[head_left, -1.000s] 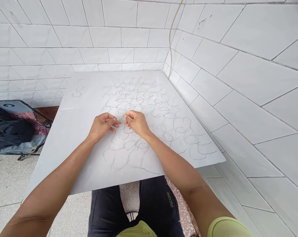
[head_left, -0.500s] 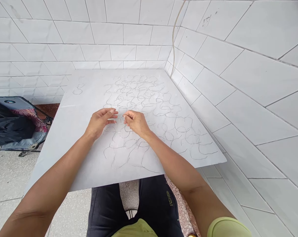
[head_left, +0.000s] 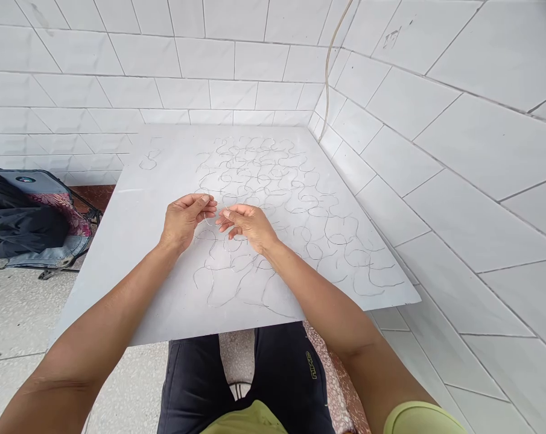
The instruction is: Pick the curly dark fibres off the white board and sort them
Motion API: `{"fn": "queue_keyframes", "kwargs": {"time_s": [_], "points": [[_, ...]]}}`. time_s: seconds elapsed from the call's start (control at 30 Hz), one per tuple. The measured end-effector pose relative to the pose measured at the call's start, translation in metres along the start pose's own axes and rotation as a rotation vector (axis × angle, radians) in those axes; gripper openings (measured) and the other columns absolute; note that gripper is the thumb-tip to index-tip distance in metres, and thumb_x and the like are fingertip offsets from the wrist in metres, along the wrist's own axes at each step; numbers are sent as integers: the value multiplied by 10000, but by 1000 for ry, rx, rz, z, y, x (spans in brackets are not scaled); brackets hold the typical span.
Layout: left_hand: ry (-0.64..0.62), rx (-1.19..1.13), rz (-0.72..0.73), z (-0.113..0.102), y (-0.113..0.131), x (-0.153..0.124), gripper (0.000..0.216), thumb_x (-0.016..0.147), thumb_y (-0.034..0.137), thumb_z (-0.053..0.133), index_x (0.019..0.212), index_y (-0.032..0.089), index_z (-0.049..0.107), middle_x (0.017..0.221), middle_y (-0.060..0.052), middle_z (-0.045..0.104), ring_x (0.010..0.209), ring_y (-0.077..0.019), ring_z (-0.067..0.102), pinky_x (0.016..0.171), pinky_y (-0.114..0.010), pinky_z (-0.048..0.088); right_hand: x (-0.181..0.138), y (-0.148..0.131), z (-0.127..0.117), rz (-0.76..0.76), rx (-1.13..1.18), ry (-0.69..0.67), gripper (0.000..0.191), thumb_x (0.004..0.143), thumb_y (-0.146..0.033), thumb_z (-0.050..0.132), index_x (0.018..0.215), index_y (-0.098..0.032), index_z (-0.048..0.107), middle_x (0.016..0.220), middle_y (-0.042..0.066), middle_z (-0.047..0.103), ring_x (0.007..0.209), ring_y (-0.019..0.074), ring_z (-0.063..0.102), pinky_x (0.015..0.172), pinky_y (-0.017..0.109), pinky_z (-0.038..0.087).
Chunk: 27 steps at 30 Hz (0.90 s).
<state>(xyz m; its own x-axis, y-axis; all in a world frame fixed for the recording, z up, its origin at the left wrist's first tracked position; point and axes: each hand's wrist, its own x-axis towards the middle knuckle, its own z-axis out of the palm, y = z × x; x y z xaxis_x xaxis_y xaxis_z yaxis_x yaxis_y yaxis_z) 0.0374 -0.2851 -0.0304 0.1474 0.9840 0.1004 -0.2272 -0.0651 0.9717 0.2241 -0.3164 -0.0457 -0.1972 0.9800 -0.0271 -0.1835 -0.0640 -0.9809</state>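
Just above the white board, my left hand (head_left: 182, 220) pinches a thin, curved wire (head_left: 207, 222) between thumb and fingers. My right hand (head_left: 248, 224) is close beside it, thumb against forefinger, pinching the same fine wire as far as I can see; its other fingers are loosely spread. The wire is so thin that its full course is hard to follow. Beneath and around both hands, many bent thin wires (head_left: 318, 211) lie in loose curves and loops across the board.
The white board (head_left: 132, 241) stretches over my lap to the tiled wall (head_left: 236, 60). Another tiled wall (head_left: 458, 181) runs along its right side. A cable (head_left: 327, 78) hangs in the corner. At left stands a folding chair (head_left: 80, 241) with dark cloth (head_left: 28, 229) on it.
My right hand has shifted slightly left, nearer my left hand, and its fingers have loosened and spread. The left hand has barely moved. The view has turned a little.
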Motion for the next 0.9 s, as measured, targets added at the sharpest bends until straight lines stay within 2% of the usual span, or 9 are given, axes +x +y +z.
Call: {"fn": "queue_keyframes", "kwargs": {"time_s": [0.1, 0.3, 0.47, 0.67, 0.9], "points": [[-4, -7, 2, -1, 2, 0, 237, 847, 367, 838, 926, 147, 800, 977, -89, 763, 865, -180, 715, 895, -376, 584, -1, 1, 1, -25, 0, -13, 344, 894, -505, 761, 994, -175, 762, 914, 89, 791, 723, 164, 716, 593, 260, 567], [-87, 55, -31, -6, 9, 0, 222, 833, 359, 854, 889, 150, 805, 948, -91, 761, 852, -187, 710, 866, -373, 590, -1, -6, -8, -41, -94, -34, 301, 891, -465, 761, 930, -167, 776, 767, 54, 752, 628, 139, 653, 586, 257, 546], [-165, 115, -59, -11, 14, 0, 221, 835, 364, 859, 888, 153, 820, 944, -104, 764, 872, -215, 721, 861, -395, 597, -1, -13, -18, -27, -157, -66, 285, 883, -430, 758, 961, -157, 786, 751, 50, 743, 619, 135, 632, 569, 254, 525], [-207, 137, -91, -13, 16, 1, 248, 819, 398, 877, 890, 164, 835, 925, -108, 772, 864, -227, 724, 870, -422, 603, -4, -18, -24, -63, -259, -86, 266, 910, -410, 714, 949, -157, 785, 707, 26, 710, 602, 120, 601, 558, 238, 478], [-238, 174, -149, -13, 15, 1, 290, 791, 430, 898, 870, 160, 830, 925, -123, 776, 820, -226, 717, 875, -448, 599, -5, -24, -31, -30, -364, -133, 224, 907, -368, 700, 927, -161, 781, 701, 25, 716, 599, 115, 590, 556, 229, 473]]}}
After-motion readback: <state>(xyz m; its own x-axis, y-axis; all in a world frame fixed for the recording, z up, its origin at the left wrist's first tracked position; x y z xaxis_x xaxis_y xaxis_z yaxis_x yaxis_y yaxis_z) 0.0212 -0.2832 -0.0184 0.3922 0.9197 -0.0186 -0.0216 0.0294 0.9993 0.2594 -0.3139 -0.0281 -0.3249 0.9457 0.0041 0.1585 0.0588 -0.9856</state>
